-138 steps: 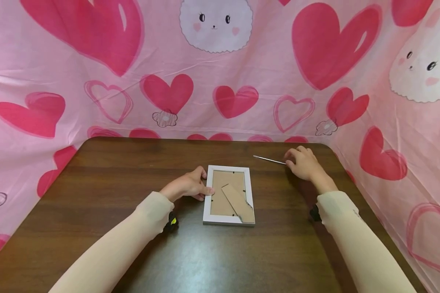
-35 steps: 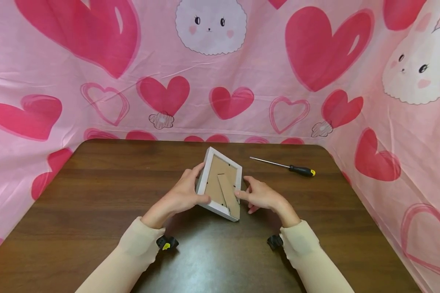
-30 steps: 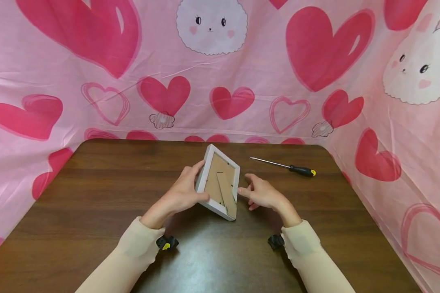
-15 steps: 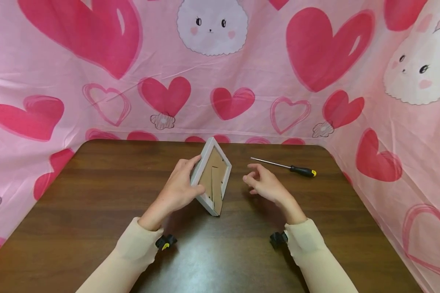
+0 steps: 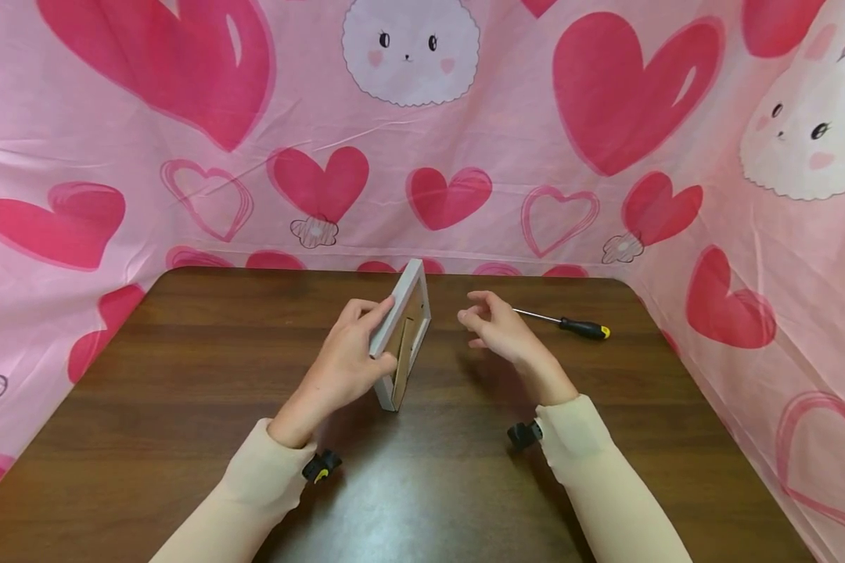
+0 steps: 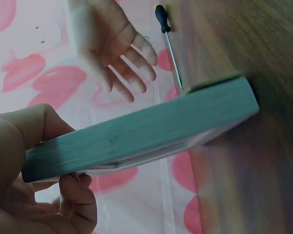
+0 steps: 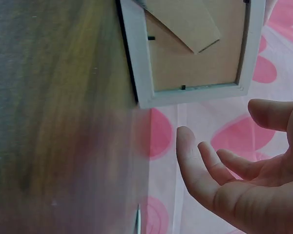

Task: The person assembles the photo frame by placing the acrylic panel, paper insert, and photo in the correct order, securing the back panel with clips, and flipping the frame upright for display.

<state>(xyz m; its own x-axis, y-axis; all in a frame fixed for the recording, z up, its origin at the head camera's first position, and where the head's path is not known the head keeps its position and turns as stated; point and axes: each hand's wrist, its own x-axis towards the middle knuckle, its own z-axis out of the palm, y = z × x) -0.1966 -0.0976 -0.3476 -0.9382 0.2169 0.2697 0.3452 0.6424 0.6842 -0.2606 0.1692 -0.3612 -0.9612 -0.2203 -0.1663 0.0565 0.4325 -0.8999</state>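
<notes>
My left hand (image 5: 343, 356) grips the left side of a white picture frame (image 5: 404, 293), thumb on the back and fingers on the other face. The frame stands on edge on the table, turned nearly edge-on to the head view. In the right wrist view its brown backboard (image 7: 200, 66) shows, with a stand flap (image 7: 185, 22) and small black tabs. Its front is mostly hidden; a sliver shows in the left wrist view. My right hand (image 5: 503, 328) hovers right of the frame, apart from it, fingers loosely bent and holding nothing.
A screwdriver (image 5: 583, 328) with a black and yellow handle lies on the table behind my right hand, which covers its tip. The brown wooden table (image 5: 422, 485) ends at a pink heart-printed cloth (image 5: 458, 242) hanging at the back and sides.
The right hand has left the screwdriver on the table, touched the frame, then drawn away from it. My left hand has raised the flat-lying frame onto its edge and turned its back rightward.
</notes>
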